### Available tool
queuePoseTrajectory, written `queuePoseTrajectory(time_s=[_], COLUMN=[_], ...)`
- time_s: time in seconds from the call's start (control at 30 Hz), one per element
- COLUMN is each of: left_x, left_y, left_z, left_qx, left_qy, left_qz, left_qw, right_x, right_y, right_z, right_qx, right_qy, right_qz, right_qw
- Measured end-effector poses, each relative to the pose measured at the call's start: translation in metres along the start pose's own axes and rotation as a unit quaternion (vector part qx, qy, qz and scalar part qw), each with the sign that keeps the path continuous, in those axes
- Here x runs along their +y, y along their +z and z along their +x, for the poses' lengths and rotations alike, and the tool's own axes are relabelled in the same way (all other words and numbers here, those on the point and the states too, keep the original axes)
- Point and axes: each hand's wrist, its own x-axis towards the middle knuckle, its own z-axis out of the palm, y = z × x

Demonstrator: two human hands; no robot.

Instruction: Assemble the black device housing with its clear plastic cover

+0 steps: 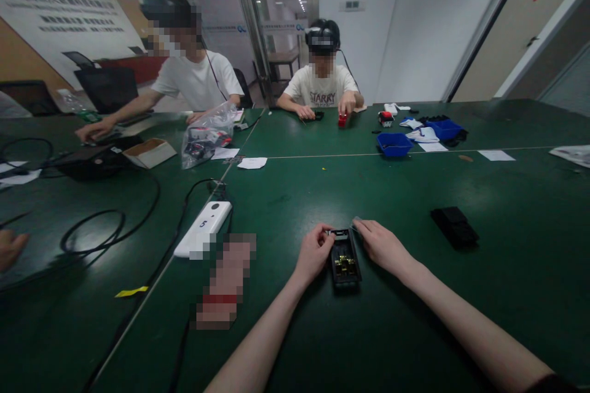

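Observation:
A small black open case (pixel 337 283) lies on the green table in front of me, with shiny gold-coloured metal parts (pixel 345 265) inside it. My left hand (pixel 315 250) grips the case at its upper left corner, thumb over the rim. Just off the case's upper right side, my right hand (pixel 380 244) has its fingertips together on a thin, clear-looking piece (pixel 356 221). That piece is too small to make out further.
A black pouch (pixel 455 227) lies to the right. On the left are a white power bank (pixel 205 230), a blurred-out flat object (pixel 225 282) and black cables (pixel 96 212). Further back sit a blue tray (pixel 394 144), a plastic bag (pixel 207 135) and two people working.

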Motion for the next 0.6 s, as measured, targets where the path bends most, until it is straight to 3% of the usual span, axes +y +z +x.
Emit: queuePoseTrajectory(time_s=[0.13,0.3,0.6], left_x=[-0.001,-0.002,0.001], left_y=[0.000,0.000,-0.001], left_z=[0.000,0.001,0.000], left_qx=[-0.001,-0.001,-0.003], left_qy=[0.002,0.002,0.000], left_qz=[-0.001,-0.004,-0.010], left_qw=[1.000,1.000,1.000], right_x=[-0.009,-0.007,-0.004], right_y=[0.002,0.007,-0.002], right_z=[-0.001,-0.002,0.003], right_qx=[-0.013,0.022,-0.009], right_qy=[0.035,0.073,0.047], right_qz=[-0.015,-0.024,-0.065], right_qw=[0.999,0.997,0.997])
